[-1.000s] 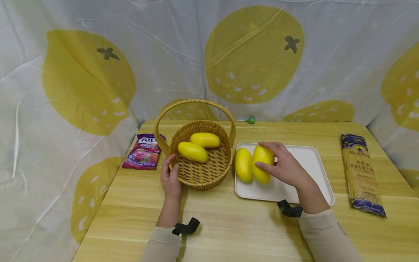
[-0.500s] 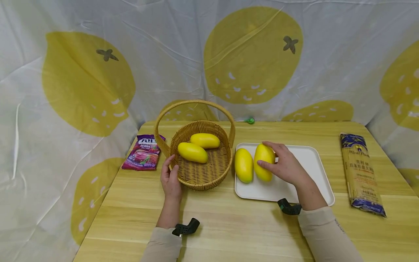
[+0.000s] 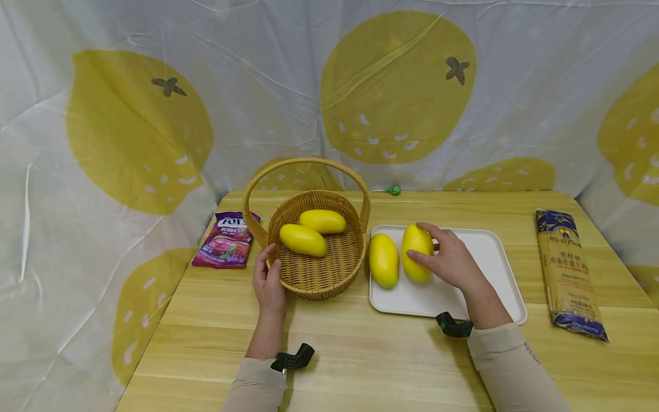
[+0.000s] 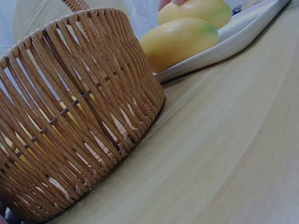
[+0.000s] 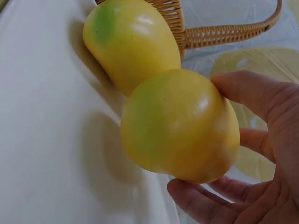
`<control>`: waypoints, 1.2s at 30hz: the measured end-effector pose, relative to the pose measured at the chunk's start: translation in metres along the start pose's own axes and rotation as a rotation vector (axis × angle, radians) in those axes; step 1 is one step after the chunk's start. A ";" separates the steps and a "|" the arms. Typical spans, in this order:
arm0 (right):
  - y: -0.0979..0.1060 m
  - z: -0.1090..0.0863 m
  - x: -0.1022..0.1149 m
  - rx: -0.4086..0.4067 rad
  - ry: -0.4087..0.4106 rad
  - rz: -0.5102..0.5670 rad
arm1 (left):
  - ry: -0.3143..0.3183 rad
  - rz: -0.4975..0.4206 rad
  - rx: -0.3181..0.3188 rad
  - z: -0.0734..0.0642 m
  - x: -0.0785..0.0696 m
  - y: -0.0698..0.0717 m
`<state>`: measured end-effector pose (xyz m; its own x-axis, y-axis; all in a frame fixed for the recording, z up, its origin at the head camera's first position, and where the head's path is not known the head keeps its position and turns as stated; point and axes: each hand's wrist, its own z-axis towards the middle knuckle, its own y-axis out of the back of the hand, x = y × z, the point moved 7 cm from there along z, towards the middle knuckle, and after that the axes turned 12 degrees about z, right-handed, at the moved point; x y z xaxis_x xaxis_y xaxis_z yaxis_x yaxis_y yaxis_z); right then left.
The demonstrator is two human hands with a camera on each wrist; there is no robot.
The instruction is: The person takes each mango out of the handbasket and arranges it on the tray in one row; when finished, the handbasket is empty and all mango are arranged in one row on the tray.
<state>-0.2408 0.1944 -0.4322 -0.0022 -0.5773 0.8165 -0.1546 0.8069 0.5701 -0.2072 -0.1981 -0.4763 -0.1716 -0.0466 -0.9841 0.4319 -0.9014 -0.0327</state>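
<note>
A wicker basket (image 3: 321,277) with a tall handle holds two yellow mangoes, one at the front left (image 3: 304,240) and one behind it (image 3: 322,221). My left hand (image 3: 269,286) holds the basket's left side with thumb and fingers; in the left wrist view the hand is almost wholly out of sight beyond the wicker wall (image 4: 84,98). With thumb and fingertips, my right hand (image 3: 452,262) grips a mango (image 5: 180,126) over the white tray (image 3: 484,269), its shadow falling on the tray. Another mango (image 3: 383,260) lies on the tray's left end.
A purple candy bag (image 3: 226,240) lies left of the basket. On the right is a long pack of spaghetti (image 3: 571,274). Behind, near the table's back edge, is a small green-headed lollipop-like thing (image 3: 394,190). A lemon-print curtain (image 3: 288,86) hangs behind the table.
The mango in my right hand has shifted slightly right and away from me, widening the gap to the one beside it. My left hand and the basket stay put.
</note>
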 end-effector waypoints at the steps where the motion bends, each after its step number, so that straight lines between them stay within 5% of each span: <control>1: 0.000 0.000 -0.001 0.002 -0.004 0.001 | -0.001 -0.001 0.000 0.000 0.000 0.000; 36: -0.009 0.003 -0.011 0.075 -0.080 0.046 | -0.004 -0.003 -0.017 0.000 0.000 0.000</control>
<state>-0.2419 0.1934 -0.4465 -0.0892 -0.5506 0.8300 -0.2260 0.8228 0.5215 -0.2076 -0.1986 -0.4767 -0.1760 -0.0454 -0.9833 0.4460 -0.8942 -0.0386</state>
